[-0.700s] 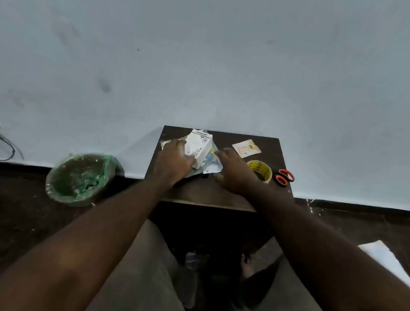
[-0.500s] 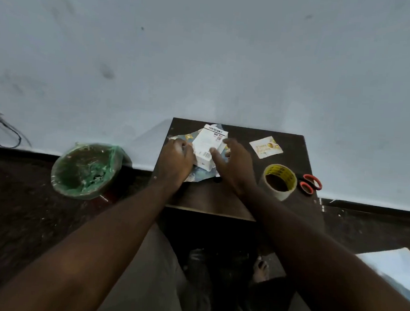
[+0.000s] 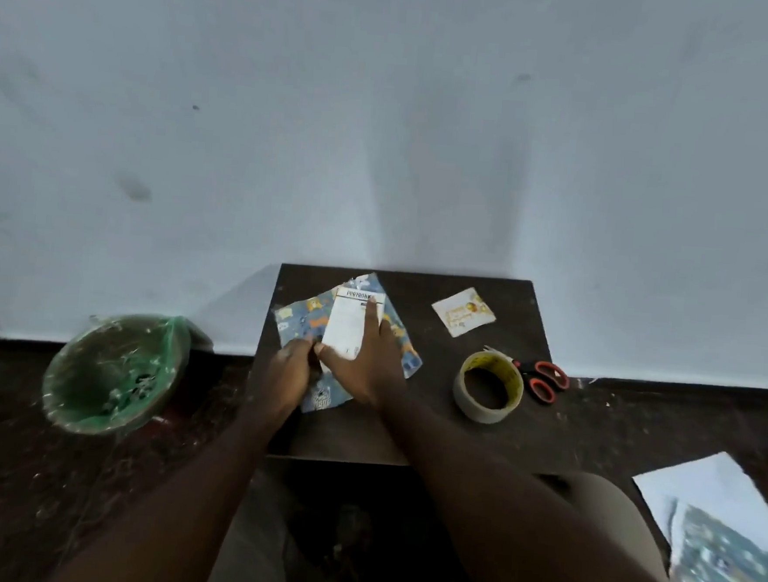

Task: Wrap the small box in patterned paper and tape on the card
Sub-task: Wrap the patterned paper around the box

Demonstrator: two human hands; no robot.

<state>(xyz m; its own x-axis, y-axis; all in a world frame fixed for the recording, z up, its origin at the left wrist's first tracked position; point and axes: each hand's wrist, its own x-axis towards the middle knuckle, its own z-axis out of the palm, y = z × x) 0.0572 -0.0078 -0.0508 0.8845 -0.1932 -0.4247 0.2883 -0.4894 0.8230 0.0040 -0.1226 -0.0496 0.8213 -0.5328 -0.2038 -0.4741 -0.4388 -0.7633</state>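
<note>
While small box (image 3: 347,329) is laid flat on patterned paper (image 3: 300,321), mid-left of counter (image 3: 454,432), no fold is judged made yet. Box is pressed by right hand (image 3: 368,362), fingers straight, grip apart; paper's near edge seems pinched by left hand (image 3: 290,366). Untouched at right: card (image 3: 462,312), tape roll (image 3: 461,389); taping is left.

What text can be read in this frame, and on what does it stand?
"PORTRON": top edge of the box; the word's end is blurred.
Smaller print on the box: too small to read.
Card: print blurred, unreadable.
Tape roll: inner print unreadable.
</note>
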